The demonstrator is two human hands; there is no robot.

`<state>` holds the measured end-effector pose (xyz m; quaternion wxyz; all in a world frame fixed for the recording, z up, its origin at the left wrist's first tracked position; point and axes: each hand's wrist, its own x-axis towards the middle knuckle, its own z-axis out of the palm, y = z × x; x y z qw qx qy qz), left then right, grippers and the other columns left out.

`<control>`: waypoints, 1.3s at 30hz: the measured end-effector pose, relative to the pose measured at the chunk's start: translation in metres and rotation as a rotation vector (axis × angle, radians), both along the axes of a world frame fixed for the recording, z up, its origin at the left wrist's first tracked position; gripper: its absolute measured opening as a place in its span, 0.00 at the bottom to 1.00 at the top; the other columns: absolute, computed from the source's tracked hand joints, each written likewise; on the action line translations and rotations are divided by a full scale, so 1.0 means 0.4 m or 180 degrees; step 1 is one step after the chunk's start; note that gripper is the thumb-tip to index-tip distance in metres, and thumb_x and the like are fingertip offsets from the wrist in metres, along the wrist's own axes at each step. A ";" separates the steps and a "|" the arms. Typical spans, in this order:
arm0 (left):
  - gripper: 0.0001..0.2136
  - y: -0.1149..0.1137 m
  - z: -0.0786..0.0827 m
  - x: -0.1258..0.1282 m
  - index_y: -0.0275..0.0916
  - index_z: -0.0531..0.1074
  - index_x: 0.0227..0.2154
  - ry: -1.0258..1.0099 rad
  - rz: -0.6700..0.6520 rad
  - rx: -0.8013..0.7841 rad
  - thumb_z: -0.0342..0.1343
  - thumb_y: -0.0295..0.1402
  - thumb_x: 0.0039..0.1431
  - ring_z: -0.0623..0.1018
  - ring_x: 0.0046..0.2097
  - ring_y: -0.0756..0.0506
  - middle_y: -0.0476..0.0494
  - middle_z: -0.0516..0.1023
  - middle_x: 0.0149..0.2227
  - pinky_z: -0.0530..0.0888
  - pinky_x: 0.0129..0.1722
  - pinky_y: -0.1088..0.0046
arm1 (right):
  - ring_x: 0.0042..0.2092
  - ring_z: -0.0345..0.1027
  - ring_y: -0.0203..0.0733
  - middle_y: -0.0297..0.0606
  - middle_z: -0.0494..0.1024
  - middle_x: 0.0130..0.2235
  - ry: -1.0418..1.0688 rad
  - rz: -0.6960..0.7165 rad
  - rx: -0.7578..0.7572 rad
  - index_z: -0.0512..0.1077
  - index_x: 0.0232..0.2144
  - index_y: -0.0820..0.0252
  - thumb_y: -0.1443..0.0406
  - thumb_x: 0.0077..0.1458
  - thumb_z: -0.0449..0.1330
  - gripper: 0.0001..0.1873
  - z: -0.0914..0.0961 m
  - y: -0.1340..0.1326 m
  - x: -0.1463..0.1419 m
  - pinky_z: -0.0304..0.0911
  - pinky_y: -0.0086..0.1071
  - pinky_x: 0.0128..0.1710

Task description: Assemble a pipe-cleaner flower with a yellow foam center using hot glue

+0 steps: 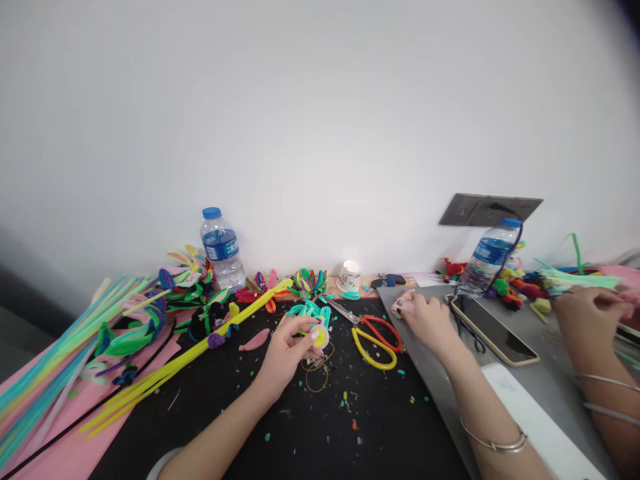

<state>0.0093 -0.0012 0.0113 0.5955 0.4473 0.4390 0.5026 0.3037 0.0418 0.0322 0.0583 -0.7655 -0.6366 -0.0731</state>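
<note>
So the round disc with a pale pink rim and yellow centre [321, 337] is up over the black worktop [390, 433], pinched between the thumb and fingers of the left hand [286, 350]. That grip is together, clamped on the edge, with the disc sitting at its 3 o'clock. No long axis to speak of since it's round.

The right hand [429, 323] is further off, out toward 2–3 o'clock from the disc, fingertips on a small pale pink thing [401, 305]. Can't tell if that grip is really closed on it or just resting.

Between the two hands, at 3 o'clock from the disc, are the scissors [376, 347] with one red and one yellow handle, blades aimed at about 10 o'clock. Turquoise pipe-cleaner loops [313, 309] are just past the fingers at 11–12, a thin gold wire loop [318, 380] is at 6, and a pink petal-shaped piece [255, 340] is at 9. Paper cup [349, 277] at 1, water bottle [220, 250] at 10. Way out at 3 there's a phone [496, 330], then a co-worker's hand [587, 320].
</note>
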 end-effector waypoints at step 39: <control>0.16 -0.005 0.000 0.021 0.40 0.70 0.37 0.0069 -0.0212 0.0232 0.64 0.40 0.46 0.78 0.28 0.47 0.54 0.70 0.26 0.77 0.29 0.70 | 0.25 0.56 0.35 0.31 0.63 0.23 0.2800 0.2684 0.0550 0.59 0.22 0.58 0.65 0.62 0.47 0.16 -0.072 -0.111 -0.311 0.51 0.29 0.26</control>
